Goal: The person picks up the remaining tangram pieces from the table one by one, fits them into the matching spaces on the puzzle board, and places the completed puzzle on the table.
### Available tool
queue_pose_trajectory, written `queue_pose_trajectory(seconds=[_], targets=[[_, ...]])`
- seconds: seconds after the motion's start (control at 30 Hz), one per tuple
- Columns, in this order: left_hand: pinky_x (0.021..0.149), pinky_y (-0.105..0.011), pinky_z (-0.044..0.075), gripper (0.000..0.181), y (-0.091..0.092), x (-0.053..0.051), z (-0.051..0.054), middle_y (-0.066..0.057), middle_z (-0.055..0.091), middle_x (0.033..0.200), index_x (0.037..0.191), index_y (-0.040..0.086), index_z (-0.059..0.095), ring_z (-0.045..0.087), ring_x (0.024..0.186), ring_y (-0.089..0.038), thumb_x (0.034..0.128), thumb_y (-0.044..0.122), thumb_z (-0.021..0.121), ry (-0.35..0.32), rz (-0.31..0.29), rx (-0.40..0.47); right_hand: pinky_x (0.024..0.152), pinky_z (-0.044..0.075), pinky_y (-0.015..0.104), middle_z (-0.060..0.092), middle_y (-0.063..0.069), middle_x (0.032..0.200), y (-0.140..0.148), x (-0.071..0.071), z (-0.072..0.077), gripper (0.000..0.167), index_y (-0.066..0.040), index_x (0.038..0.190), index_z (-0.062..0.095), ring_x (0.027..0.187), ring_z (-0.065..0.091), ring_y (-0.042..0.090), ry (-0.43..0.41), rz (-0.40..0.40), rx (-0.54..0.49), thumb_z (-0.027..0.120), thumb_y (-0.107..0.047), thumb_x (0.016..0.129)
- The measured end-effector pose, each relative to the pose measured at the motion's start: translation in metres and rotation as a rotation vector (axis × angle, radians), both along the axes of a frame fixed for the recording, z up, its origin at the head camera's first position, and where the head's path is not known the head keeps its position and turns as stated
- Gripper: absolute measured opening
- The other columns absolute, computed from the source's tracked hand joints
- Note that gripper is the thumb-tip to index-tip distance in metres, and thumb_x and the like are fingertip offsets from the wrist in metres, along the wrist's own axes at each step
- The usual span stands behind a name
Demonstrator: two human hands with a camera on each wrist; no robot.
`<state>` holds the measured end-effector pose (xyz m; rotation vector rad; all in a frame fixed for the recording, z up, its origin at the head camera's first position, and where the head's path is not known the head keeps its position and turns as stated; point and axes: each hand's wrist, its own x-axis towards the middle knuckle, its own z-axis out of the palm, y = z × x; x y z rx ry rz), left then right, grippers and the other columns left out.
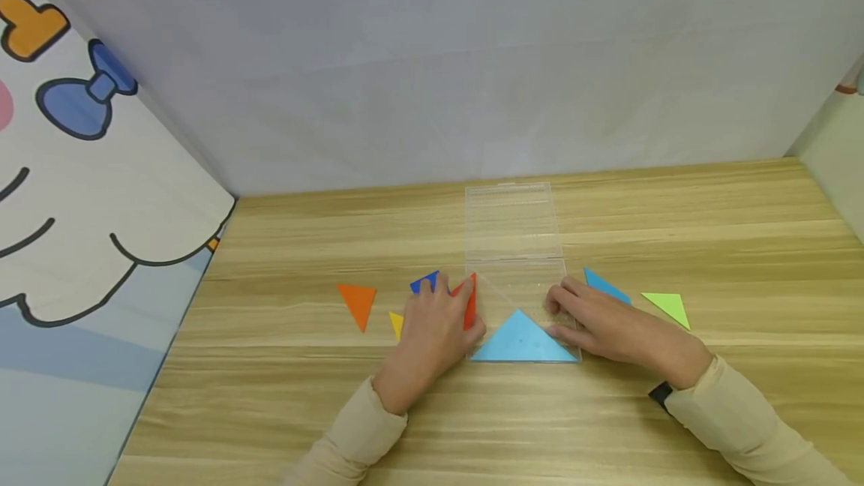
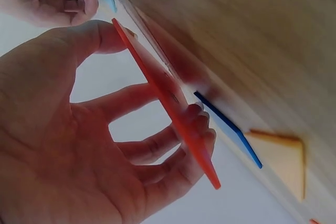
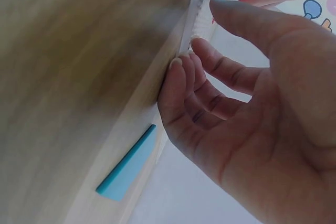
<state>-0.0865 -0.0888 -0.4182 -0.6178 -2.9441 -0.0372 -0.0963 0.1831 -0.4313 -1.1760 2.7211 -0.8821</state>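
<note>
My left hand (image 1: 432, 328) pinches a red triangular tile (image 1: 470, 310) between thumb and fingers, tilted on edge at the left side of an open clear plastic box (image 1: 513, 220). In the left wrist view the thumb presses one end of the red tile (image 2: 173, 103), with fingers along its far side. A large light blue triangle (image 1: 523, 340) lies in the box's near half, long edge toward me. The right hand (image 1: 607, 325) rests at the box's right side, fingers loosely bent. Its fingertips touch the box's edge in the right wrist view, the thumb apart from them.
Left of the box lie a dark blue tile (image 1: 425, 282), a partly hidden yellow tile (image 1: 396, 324) and an orange triangle (image 1: 359, 304). To the right are a blue tile (image 1: 607, 285), partly behind the right hand, and a green triangle (image 1: 668, 307). A pale wall stands behind the table.
</note>
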Motion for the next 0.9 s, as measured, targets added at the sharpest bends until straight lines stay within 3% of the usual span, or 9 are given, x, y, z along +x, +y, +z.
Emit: queue_pose_trajectory(seconds=[0.27, 0.5, 0.67, 0.9], targets=[[0.066, -0.039, 0.056, 0.051, 0.009, 0.002, 0.001, -0.020, 0.060, 0.124, 0.142, 0.015, 0.062, 0.062, 0.091, -0.034, 0.0964, 0.039, 0.064, -0.063, 0.065, -0.053, 0.068, 0.044, 0.025, 0.047, -0.006, 0.092, -0.001, 0.002, 0.006, 0.016, -0.013, 0.100, 0.057, 0.076, 0.041, 0.004, -0.039, -0.014, 0.026, 0.072, -0.013, 0.097], [0.067, -0.039, 0.058, 0.053, 0.012, 0.001, 0.000, -0.021, 0.057, 0.129, 0.145, 0.014, 0.059, 0.063, 0.095, -0.034, 0.1001, 0.042, 0.064, -0.102, 0.074, -0.065, 0.068, 0.044, 0.026, 0.048, -0.006, 0.092, -0.002, 0.002, 0.007, 0.016, -0.012, 0.101, 0.057, 0.077, 0.040, 0.004, -0.036, -0.010, 0.029, 0.072, -0.012, 0.097], [0.073, -0.040, 0.058, 0.057, 0.010, 0.001, 0.002, -0.022, 0.055, 0.132, 0.148, 0.013, 0.055, 0.060, 0.101, -0.034, 0.1014, 0.045, 0.063, -0.164, 0.045, -0.073, 0.069, 0.045, 0.026, 0.048, -0.006, 0.092, -0.001, 0.002, 0.009, 0.014, -0.012, 0.101, 0.057, 0.076, 0.040, 0.005, -0.058, -0.019, 0.045, 0.071, -0.014, 0.098], [0.070, -0.040, 0.058, 0.070, 0.003, -0.003, 0.006, -0.023, 0.049, 0.126, 0.151, 0.004, 0.048, 0.057, 0.103, -0.034, 0.0982, 0.047, 0.067, -0.272, -0.032, -0.014, 0.069, 0.044, 0.026, 0.048, -0.006, 0.092, -0.001, 0.001, 0.007, 0.015, -0.013, 0.101, 0.057, 0.077, 0.040, 0.004, -0.051, -0.016, 0.034, 0.071, -0.015, 0.098]])
